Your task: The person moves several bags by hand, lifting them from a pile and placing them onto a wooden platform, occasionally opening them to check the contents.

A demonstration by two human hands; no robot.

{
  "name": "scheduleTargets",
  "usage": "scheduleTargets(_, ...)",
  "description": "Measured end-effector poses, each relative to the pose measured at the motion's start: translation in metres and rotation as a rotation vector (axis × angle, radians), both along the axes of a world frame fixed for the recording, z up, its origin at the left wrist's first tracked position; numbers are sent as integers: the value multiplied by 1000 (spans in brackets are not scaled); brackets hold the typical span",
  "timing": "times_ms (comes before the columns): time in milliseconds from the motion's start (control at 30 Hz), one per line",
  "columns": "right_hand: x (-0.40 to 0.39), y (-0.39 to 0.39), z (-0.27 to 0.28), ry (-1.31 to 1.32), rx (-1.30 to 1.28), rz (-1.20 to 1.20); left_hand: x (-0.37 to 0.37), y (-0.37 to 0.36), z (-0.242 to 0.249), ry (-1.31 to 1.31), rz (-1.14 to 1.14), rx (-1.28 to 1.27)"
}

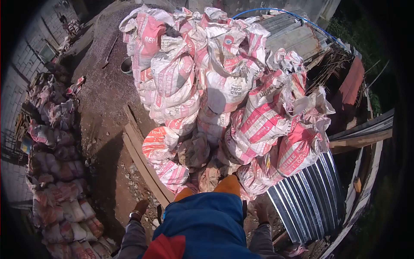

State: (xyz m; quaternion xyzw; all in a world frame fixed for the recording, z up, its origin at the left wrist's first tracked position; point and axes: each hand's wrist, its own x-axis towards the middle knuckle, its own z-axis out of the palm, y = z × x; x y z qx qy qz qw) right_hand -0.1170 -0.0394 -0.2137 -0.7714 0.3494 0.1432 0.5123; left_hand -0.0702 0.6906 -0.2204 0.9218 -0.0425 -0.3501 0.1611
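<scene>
My left hand (141,206) hangs low at my side, a band around its wrist. It holds nothing that I can see, and its fingers look loosely open. Nearest to it is a wooden plank (146,166) lying along the pile. My right hand (261,212) hangs on the other side, also loosely open, close to a ribbed metal sheet (304,200). Filled white and pink woven sacks (263,123) are heaped in front of me. An orange-striped sack (159,142) sits at the pile's near left. My head's shadow falls on a middle sack.
More stacked sacks (58,166) line the block wall (15,95) at left. A gravel heap (97,56) rises behind, with a shovel (112,52) and a bucket (127,65). Roofing sheets (295,36), a blue hose (297,16) and thin rods (330,69) lie at right.
</scene>
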Motion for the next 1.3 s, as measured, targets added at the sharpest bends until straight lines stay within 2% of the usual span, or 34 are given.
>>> scheduleTargets(33,25,4,40,-39,-15,-53,9,-17,7,-124,-25,-132)
scheduleTargets(67,48,13,83,-73,-30,-106,23,-32,15,-60,83,-221)
scheduleTargets(100,62,8,92,-142,-34,-99,39,-49,31,6,191,-307)
scheduleTargets(133,71,1,98,-211,-39,-89,50,-64,45,21,192,-313)
scheduleTargets(200,85,8,114,-323,26,-113,64,-85,60,-168,507,-460)
scheduleTargets(267,91,18,129,-244,-97,0,69,-88,61,-80,572,-522)
scheduleTargets(333,81,32,116,-295,29,-85,73,-93,54,15,616,-583)
scheduleTargets(400,69,43,113,-113,-71,16,54,-86,29,51,647,-557)
scheduleTargets(467,44,46,81,-37,-119,87,24,-65,-22,-172,217,-461)
scheduleTargets(533,21,51,61,-8,-116,124,0,-52,-40,-609,-324,-380)
scheduleTargets(567,4,48,38,-159,-223,229,-16,-60,-39,-398,3,-384)
scheduleTargets(600,1,50,38,-163,-226,208,-28,-68,-30,-175,324,-372)
scheduleTargets(667,-10,60,39,-66,-190,219,-28,-71,-11,88,166,-273)
scheduleTargets(733,-13,65,39,-53,-159,144,-29,-78,5,124,332,-332)
scheduleTargets(800,-3,68,42,-100,-197,245,-27,-81,4,106,433,-319)
scheduleTargets(867,11,73,48,-129,-181,247,-19,-77,9,-151,251,-349)
scheduleTargets(900,20,77,53,-149,-169,250,-18,-56,-52,-29,424,-429)
scheduleTargets(933,25,80,55,-159,-160,277,-1,-52,-48,-94,36,-284)
scheduleTargets(967,29,82,55,-108,-121,169,25,-49,-34,-149,-335,-124)
scheduleTargets(1000,39,84,53,-60,-79,79,27,-58,-12,-234,84,-362)
scheduleTargets(1033,43,80,43,-142,-148,150,39,-71,7,-104,419,-388)
scheduleTargets(1067,46,76,33,-229,-217,217,39,-62,-18,-304,257,-383)
scheduleTargets(1100,49,77,37,-251,-259,356,50,-77,17,-40,627,-470)
scheduleTargets(1133,51,77,50,-270,-307,487,55,-81,23,-64,674,-471)
scheduleTargets(1200,59,89,69,-107,-137,230,58,-83,22,-138,629,-493)
scheduleTargets(1233,58,84,60,-174,-151,301,58,-85,25,-144,652,-496)
scheduleTargets(1300,58,80,54,-132,-126,303,50,-91,29,-152,667,-490)
